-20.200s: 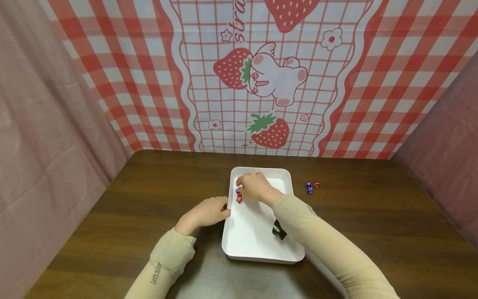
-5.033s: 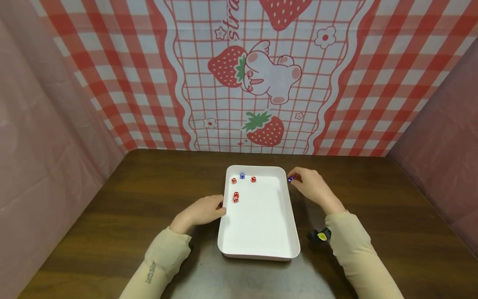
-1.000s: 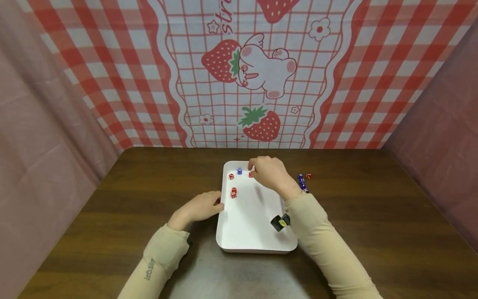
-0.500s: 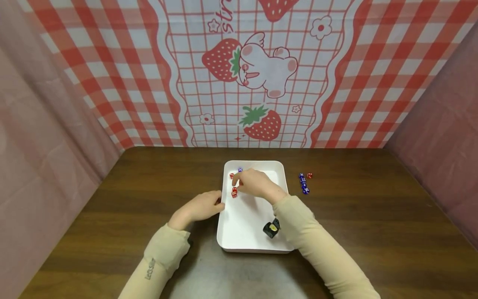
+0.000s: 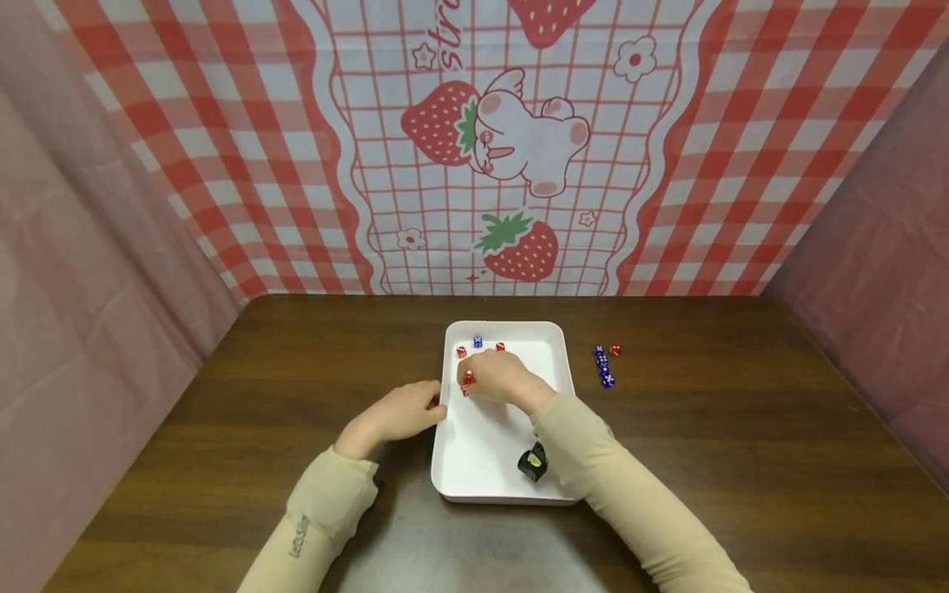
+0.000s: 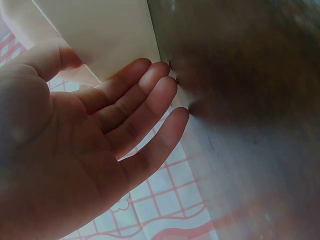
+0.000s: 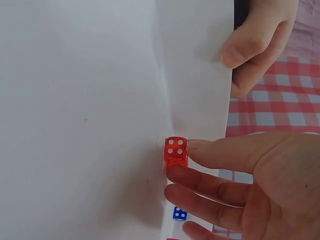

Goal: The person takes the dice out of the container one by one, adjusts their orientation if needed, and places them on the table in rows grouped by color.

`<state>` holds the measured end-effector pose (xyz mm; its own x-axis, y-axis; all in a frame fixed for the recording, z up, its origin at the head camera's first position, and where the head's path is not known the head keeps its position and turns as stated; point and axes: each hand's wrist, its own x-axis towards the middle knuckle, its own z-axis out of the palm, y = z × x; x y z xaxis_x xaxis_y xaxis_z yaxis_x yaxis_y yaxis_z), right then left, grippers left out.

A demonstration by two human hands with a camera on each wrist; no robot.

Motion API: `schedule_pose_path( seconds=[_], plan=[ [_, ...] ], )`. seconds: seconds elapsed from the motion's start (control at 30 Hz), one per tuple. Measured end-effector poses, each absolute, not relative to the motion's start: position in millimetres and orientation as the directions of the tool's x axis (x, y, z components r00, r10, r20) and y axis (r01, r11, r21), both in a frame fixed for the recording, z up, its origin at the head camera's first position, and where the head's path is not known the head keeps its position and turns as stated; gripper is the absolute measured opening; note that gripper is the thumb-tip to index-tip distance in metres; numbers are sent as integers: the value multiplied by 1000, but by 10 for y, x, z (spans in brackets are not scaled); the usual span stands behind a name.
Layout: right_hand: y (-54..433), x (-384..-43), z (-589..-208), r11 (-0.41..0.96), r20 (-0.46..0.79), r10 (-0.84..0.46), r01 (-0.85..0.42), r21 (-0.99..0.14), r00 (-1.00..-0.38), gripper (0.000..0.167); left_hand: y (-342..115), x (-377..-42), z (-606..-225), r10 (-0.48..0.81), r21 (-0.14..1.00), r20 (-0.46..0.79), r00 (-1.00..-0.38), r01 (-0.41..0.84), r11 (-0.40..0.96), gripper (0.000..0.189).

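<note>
In the head view, a white tray (image 5: 489, 461) lies on the table. Over its left side, my right hand (image 5: 504, 379) pinches a red die (image 5: 469, 376) between thumb and index finger. Right against it in the right wrist view is another red die (image 7: 176, 148) with four white pips showing. Farther back in the tray are a red die (image 5: 462, 352), a blue die (image 5: 478, 342) and a red die (image 5: 500, 347). My left hand (image 5: 400, 410) rests at the tray's left side, thumb at the rim; in the left wrist view its extended fingertips (image 6: 172, 92) touch the tabletop.
Right of the tray, several blue dice (image 5: 604, 366) stand in a row on the table, with a red die (image 5: 615, 350) beside them. A black wrist camera (image 5: 533, 461) hangs from the right sleeve over the tray. A checkered strawberry cloth (image 5: 289, 165) covers the back.
Over the last second my right hand moves from the tray's far end toward the front left, down onto the paired red dice. Earlier, a blue die was in it right of the tray. The left hand stays put.
</note>
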<state>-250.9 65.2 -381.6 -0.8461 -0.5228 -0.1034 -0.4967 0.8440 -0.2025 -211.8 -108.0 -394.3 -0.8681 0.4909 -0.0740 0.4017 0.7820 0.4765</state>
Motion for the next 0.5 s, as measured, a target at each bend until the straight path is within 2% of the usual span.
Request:
schedule_pose_path(
  seconds=[0.13, 0.5],
  plan=[
    [652, -2507, -3825, 846, -108, -520, -493, -201, -848, 5, -1081, -2114, -3947, 492, 477, -76, -867, 402, 782, 14],
    [680, -2505, -3797, 845, -102, -521, -496, -197, -847, 6, -1076, -2111, -3936, 490, 472, -74, -868, 403, 784, 14]
  ],
)
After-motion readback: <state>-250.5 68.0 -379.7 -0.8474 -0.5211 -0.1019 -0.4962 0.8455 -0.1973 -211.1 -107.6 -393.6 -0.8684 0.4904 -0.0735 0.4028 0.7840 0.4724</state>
